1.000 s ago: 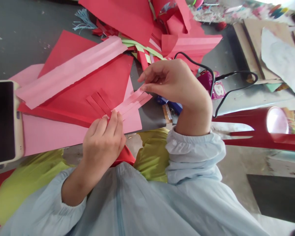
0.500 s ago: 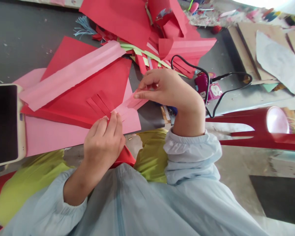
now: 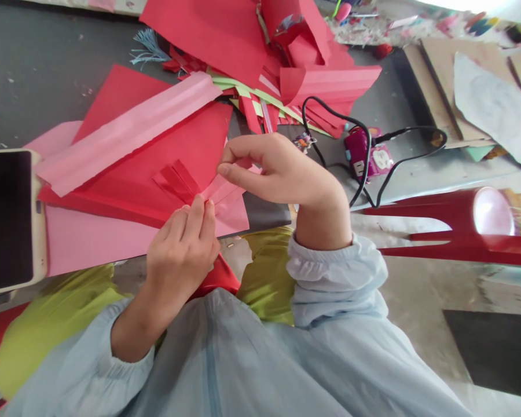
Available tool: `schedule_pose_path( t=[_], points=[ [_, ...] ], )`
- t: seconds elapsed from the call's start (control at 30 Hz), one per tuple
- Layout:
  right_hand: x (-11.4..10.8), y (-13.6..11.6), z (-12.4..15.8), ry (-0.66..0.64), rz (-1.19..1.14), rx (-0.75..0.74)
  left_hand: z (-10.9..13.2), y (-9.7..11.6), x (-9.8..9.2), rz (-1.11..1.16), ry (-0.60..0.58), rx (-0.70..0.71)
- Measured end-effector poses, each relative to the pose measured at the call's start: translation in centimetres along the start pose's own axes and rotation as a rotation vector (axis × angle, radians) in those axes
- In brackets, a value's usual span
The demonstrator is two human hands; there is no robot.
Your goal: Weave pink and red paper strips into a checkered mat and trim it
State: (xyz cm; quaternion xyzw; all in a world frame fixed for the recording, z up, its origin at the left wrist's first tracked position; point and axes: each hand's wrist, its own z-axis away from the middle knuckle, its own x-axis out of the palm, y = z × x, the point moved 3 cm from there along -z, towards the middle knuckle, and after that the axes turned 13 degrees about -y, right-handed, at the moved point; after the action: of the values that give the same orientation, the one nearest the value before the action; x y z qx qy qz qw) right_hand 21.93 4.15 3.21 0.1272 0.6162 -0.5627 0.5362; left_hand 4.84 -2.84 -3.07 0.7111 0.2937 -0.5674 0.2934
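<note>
My left hand (image 3: 182, 249) lies with its fingers together over the lower ends of narrow red paper strips (image 3: 178, 180) and pink paper strips (image 3: 226, 191), gripping them where they meet. Above the pink strips, my right hand (image 3: 278, 171) bends in a pinch, thumb and forefinger close together; what lies between their tips cannot be made out. Part of the pink paper passes beneath this hand. Under the strips are a large red paper sheet (image 3: 156, 156) and a pink sheet (image 3: 95, 243). A folded pink paper band (image 3: 130, 136) rests across the red sheet.
A phone (image 3: 8, 220) stands at the left table edge. Red paper scraps (image 3: 212, 40) and green strips pile up at the back. A black cable (image 3: 306, 110) loops near a small purple box (image 3: 367, 153) on the right. Cardboard (image 3: 443, 87) lies farther right.
My right hand has moved left and slightly nearer me, coming closer to my left hand along the pink strips. My left hand has stayed nearly in place.
</note>
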Motion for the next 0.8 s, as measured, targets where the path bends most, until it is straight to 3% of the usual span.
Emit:
schedule_pose_path(
  t=[0.1,0.37,0.8],
  points=[
    [0.5,0.2,-0.5,0.003,-0.023,-0.025,0.1,-0.1,0.0,0.057,-0.004,-0.015],
    [0.9,0.7,-0.7,0.071,-0.210,-0.228,-0.2,0.6,-0.8,-0.141,-0.015,0.047],
    [1.7,-0.9,-1.0,0.006,-0.413,-0.280,-0.6,0.9,-1.1,-0.199,0.046,0.016]
  ],
)
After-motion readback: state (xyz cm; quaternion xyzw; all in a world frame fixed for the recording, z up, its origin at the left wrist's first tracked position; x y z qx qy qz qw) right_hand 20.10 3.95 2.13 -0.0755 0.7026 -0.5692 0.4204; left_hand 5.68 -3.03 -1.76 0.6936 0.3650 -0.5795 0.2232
